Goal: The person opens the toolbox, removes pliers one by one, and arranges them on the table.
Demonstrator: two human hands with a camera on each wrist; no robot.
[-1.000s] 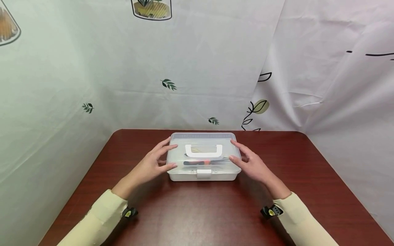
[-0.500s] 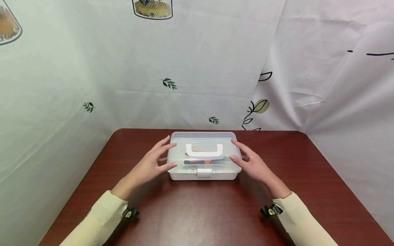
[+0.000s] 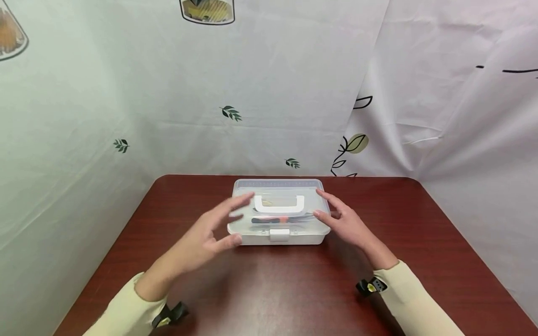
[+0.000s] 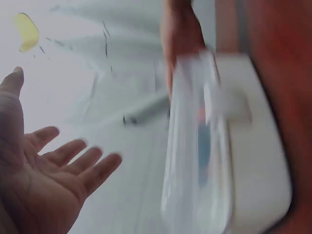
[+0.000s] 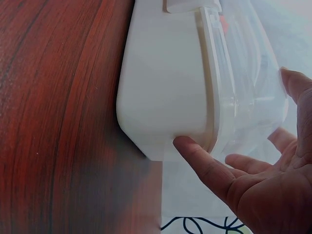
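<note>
A white plastic storage box [image 3: 252,240] with a clear lid [image 3: 308,225] sits on the table. Its lid is closed, with a white carry handle [image 3: 279,210] on top and a white latch [image 3: 279,235] in front. Through the lid show a dark, slim item with an orange part and other things that are blurred. My left hand [image 3: 201,240] hovers in front of the box's left side, fingers spread and holding nothing; the left wrist view shows a gap to the box. My right hand [image 3: 352,226] rests on the right end, one fingertip against the base [image 5: 165,87] and the thumb at the lid.
The dark red wooden table [image 3: 269,289] stretches around the box, its far edge just behind it. Pale printed cloth [image 3: 269,93] hangs at the back and both sides. Black bands with small yellow marks sit at both wrists.
My left hand has come off the left end of the box and moved toward me and up, its fingers now overlapping the box's front left. My right hand and the box stay put.
</note>
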